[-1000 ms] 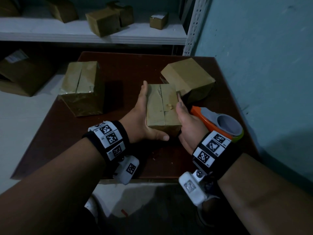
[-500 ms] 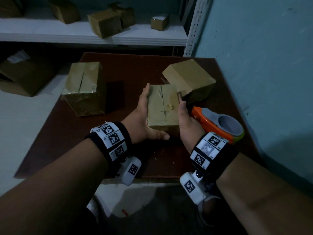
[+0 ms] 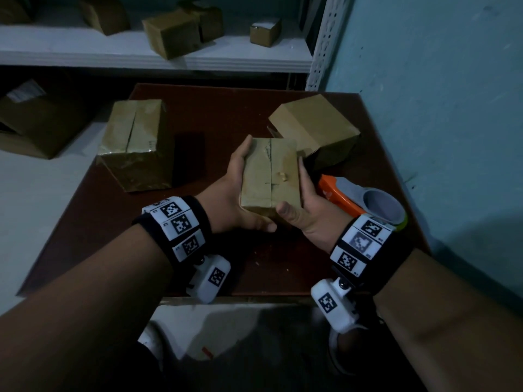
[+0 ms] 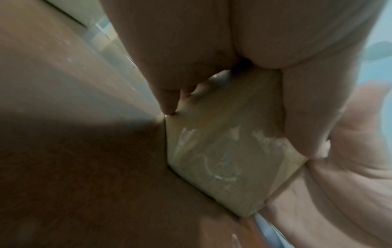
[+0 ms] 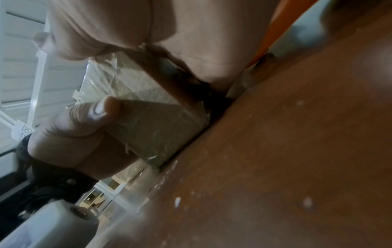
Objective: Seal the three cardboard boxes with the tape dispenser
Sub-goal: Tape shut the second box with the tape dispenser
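Both hands grip the small box [image 3: 270, 176] on the table [image 3: 232, 114]: left hand [image 3: 226, 199] and right hand [image 3: 311, 210] wrapped around its sides. Tape dispenser [image 3: 365, 198] sits just right of that box.

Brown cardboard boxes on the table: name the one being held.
The small middle brown cardboard box, gripped between left hand and right hand; the other two stand untouched.

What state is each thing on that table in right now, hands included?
Middle box: flaps closed, held on the table.
Left box: flaps closed, untouched.
Right box: tilted, untouched.
Tape dispenser: lying idle.
Left hand: holds the middle box.
Right hand: holds it too.
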The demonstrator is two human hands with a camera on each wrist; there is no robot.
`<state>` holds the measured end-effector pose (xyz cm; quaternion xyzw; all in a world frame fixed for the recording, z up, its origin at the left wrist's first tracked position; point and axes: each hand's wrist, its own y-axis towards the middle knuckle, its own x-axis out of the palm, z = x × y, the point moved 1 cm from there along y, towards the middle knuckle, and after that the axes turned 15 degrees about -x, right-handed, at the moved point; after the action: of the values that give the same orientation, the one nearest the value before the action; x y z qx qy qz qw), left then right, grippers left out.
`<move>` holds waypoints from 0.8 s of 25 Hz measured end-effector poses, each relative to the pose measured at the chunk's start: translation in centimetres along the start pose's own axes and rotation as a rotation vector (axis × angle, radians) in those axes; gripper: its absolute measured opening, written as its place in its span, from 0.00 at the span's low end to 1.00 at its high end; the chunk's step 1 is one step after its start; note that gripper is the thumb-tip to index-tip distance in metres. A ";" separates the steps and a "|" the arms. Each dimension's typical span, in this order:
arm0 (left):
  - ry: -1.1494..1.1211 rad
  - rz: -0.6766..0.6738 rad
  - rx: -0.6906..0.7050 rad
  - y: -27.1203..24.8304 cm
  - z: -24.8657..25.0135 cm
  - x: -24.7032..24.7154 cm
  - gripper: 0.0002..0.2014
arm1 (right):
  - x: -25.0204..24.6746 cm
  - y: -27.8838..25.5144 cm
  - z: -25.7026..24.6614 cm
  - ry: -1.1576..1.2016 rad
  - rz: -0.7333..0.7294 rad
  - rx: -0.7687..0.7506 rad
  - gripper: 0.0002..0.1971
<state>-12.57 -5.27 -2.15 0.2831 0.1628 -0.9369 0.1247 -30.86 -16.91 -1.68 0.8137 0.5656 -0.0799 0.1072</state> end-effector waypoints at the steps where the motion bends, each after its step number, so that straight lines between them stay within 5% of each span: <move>1: -0.007 0.003 -0.009 0.0 0.1 0.0 0.83 | 0.0 0.1 0.2 0.018 0.009 -0.004 0.60; 13: -0.040 -0.056 -0.155 -0.4 0.2 -0.2 0.87 | -0.4 0.2 1.8 -0.209 0.016 -0.050 0.71; 20: -0.168 -0.094 -0.133 -0.4 0.0 -0.5 0.72 | -1.1 0.2 2.2 -0.155 -0.063 -0.030 0.76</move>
<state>-12.31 -4.87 -1.75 0.1868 0.2266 -0.9493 0.1125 -31.06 -18.52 -3.47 0.7852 0.5821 -0.1375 0.1604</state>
